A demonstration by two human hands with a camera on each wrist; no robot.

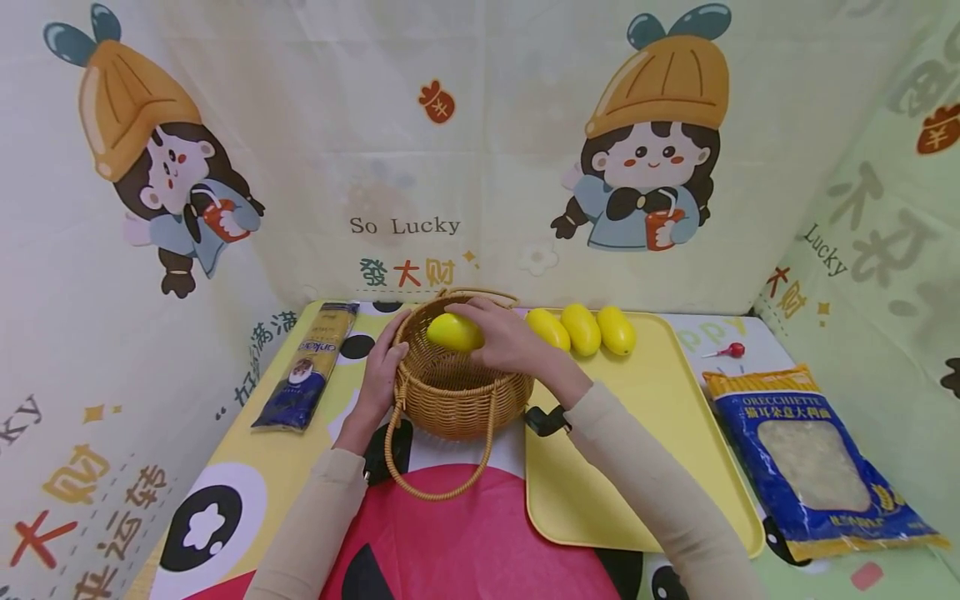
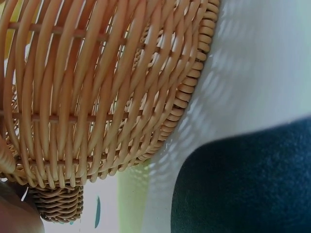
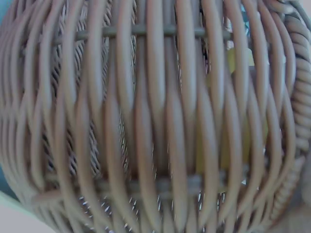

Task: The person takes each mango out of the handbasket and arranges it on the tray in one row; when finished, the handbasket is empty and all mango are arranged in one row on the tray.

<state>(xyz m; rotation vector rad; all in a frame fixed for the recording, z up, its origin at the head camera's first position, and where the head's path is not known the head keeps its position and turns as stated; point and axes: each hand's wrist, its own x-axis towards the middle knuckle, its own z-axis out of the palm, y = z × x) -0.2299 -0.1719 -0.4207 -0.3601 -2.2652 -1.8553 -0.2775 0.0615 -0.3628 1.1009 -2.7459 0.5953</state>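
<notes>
A brown wicker basket (image 1: 459,415) with two looped handles stands upright at the middle of the table. My left hand (image 1: 384,367) holds its left side at the rim, thumb near the edge. My right hand (image 1: 508,335) grips a yellow lemon (image 1: 453,332) over the basket's opening, reaching in from the right rim. Three more lemons (image 1: 580,329) lie in a row at the back of the yellow tray (image 1: 600,475). In both wrist views the woven wall of the basket (image 2: 97,92) fills much of the picture; a yellow patch shows through its slats on the right wrist side.
At the left lies a blue and gold pasta packet (image 1: 303,371). Right of the tray are a blue bag of orecchiette (image 1: 813,462) and a red lollipop (image 1: 735,350). The front basket handle (image 1: 438,498) hangs down over the patterned tablecloth (image 1: 442,550). Printed cloth walls (image 1: 495,167) enclose the table.
</notes>
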